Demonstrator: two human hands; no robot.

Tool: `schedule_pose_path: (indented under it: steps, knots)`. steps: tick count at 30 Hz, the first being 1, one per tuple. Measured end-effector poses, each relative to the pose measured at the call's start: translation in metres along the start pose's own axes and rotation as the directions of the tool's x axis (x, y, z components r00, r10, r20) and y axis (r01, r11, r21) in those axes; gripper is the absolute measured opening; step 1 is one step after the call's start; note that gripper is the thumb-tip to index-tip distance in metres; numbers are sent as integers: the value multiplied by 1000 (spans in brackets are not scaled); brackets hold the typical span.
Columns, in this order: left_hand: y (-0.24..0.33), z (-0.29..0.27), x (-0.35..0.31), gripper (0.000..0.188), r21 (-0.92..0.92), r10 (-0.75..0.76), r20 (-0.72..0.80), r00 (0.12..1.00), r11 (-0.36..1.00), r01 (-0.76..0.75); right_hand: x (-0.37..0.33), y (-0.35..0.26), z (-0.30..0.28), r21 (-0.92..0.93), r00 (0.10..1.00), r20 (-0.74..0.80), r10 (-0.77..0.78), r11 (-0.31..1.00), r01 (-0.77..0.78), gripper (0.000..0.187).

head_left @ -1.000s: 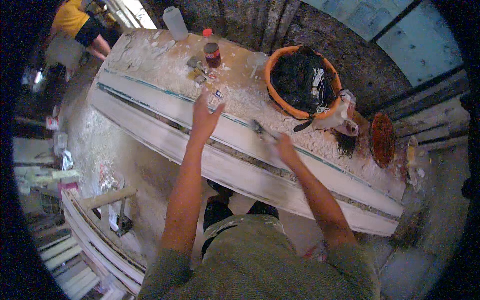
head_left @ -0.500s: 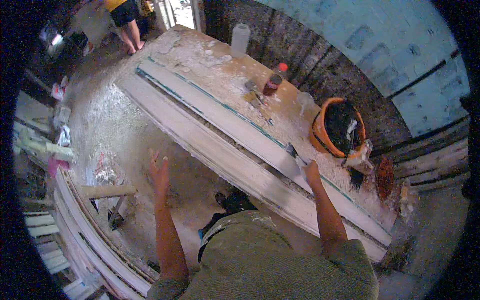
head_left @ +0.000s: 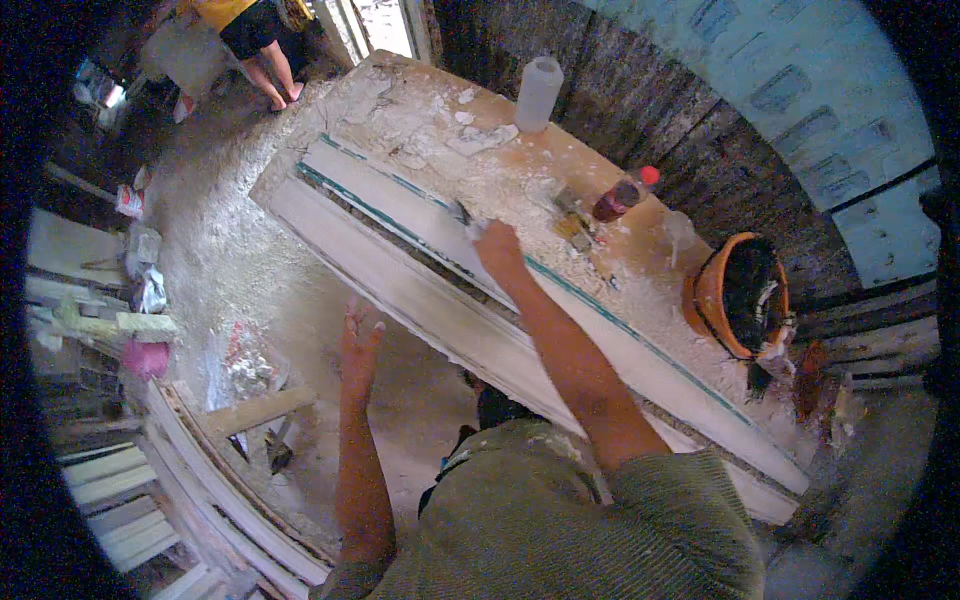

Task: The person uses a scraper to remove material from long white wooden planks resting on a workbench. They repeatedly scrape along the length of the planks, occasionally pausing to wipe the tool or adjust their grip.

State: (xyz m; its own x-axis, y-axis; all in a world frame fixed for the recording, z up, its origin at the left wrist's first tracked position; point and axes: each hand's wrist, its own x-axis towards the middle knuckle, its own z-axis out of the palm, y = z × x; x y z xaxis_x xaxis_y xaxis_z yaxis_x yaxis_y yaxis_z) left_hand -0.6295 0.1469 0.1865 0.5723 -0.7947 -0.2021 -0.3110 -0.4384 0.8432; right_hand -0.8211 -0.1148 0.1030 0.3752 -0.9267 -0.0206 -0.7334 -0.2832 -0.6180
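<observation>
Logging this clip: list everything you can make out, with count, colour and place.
Table: one, tan with white dust, centre to right
Boards: apparently two, white, upper one green-edged, along table's near side
Jug: one, translucent white, table's far edge
Bottle: one, dark red, red cap, right of jug
Small items: count unclear, grey and yellowish, beside bottle
Basket: one, orange, dark contents, table's right part
Strips: several, white, lower left
Panel: one, blue, upper right
Co-worker: one, yellow top, black shorts, upper left
Tool: one, dark tip, in right hand
Left hand: one, bare, fingers spread, left of centre
Right hand: one, bare, gripping tool, over upper board
</observation>
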Motion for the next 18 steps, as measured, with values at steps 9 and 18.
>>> schedule_pose_path:
  steps: [9,18]
  knots:
    - [-79,-83,35,61,-47,-111,-67,992,993,108,-137,99,-111,-146,949,85,305,946,-291,44]
    - [-19,-44,88,60,153,112,136,984,979,-132,76,-83,87,-75,996,5,-92,993,92,20]
